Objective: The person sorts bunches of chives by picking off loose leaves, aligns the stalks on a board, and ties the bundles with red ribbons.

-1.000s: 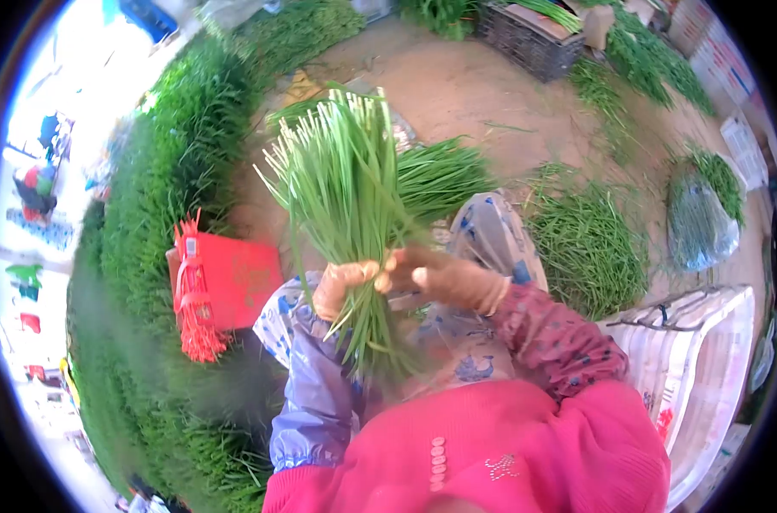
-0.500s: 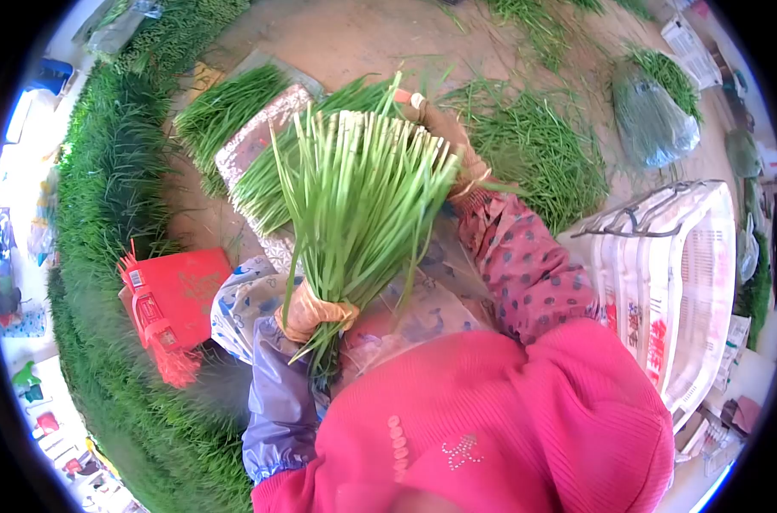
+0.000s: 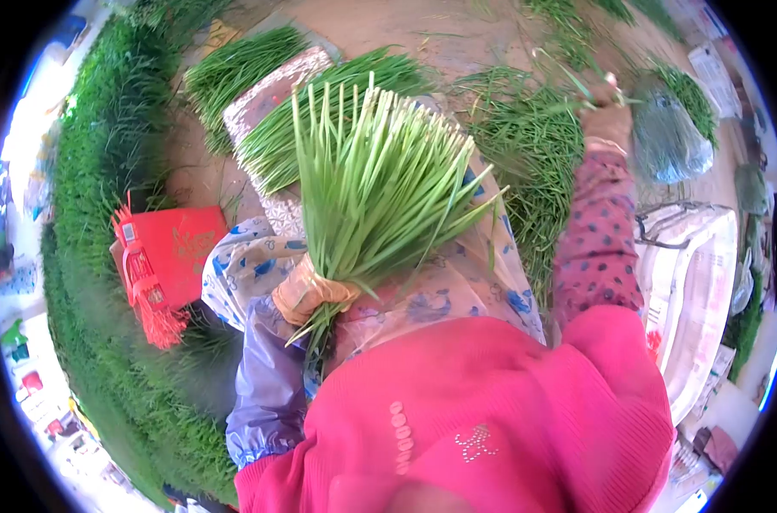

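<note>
Gripping a thick bunch of garlic chives, the left hand is wrapped fully around its narrow part, with fingers folded and no gap that I can see. The bunch is above the lap, tilted over the blue-printed plastic apron; its pale cut ends spread upward like a fan, and the leafy tips hang below the hand. The right hand is held far out to the side, between the pile of loose greens and the clear plastic bag. Its fingers are bent around a few thin stalks, but blur hides how tightly they press. More chives lie across a patterned pad just beyond the bunch. I judge that the bunch is light for its bulk, rather stiff near the pale ends and soft toward the tips; the smooth leaves may slide on each other and bruise under a hard squeeze. The best hold is probably at the gathered part, with the whole palm, firm but gentle; single stalks are better pinched near the pale end.
</note>
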Tool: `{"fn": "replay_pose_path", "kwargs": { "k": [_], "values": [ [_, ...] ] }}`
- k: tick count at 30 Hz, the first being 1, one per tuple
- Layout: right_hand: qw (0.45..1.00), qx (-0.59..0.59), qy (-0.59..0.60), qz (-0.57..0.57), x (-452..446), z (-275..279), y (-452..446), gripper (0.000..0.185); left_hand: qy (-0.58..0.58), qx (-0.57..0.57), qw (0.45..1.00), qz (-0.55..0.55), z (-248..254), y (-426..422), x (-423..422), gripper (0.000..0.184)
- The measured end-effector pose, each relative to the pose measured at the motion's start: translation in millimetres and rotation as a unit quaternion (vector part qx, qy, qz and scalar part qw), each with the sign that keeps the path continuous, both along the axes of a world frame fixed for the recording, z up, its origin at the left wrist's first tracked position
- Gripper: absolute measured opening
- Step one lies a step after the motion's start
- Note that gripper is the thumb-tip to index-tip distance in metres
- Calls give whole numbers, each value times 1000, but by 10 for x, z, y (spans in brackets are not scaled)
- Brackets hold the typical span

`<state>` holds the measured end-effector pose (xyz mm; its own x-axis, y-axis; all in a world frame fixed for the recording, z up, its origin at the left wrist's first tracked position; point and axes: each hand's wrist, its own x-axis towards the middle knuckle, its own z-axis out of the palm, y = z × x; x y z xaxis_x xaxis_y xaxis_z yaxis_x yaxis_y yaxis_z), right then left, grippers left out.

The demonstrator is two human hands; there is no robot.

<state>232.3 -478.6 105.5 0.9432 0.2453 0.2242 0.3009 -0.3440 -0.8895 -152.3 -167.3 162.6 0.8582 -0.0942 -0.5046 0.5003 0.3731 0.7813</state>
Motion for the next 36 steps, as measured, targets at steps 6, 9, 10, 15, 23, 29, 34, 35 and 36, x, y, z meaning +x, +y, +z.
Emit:
{"fn": "replay_pose_path", "kwargs": {
  "k": [6, 9, 10, 15, 23, 29, 34, 35, 36],
  "values": [
    [906, 364, 206, 67, -404, 639, 153, 23, -129, 192, 973, -20, -648, 122, -54, 44],
    [980, 173, 67, 69, -1014, 766, 643, 29, 4, -38, 999, 31, -269, 104, 130, 43],
    [980, 108, 48, 159, -1220, 886, 787, 30, -29, 105, 994, -32, -439, 121, 144, 42],
    [908, -132, -222, 331, -1622, 1039, 1424, 30, -120, 299, 943, -86, -525, 30, 216, 39],
    [898, 219, 278, 262, -1398, 1209, 1268, 24, -131, 276, 946, -110, -410, 145, 249, 41],
    [674, 628, 283, 268, -394, 1054, 422, 21, -29, 106, 993, -36, -184, 64, 207, 44],
    [984, 19, 100, -144, -291, 1026, -101, 46, -28, 134, 991, 5, -460, 91, 147, 42],
    [987, -42, 92, -121, -416, 1044, -56, 54, -36, 135, 990, 34, -530, 99, 149, 42],
    [986, -103, 85, -97, -590, 1056, -1, 63, -38, 136, 989, 38, -503, 93, 188, 42]
  ]
}}
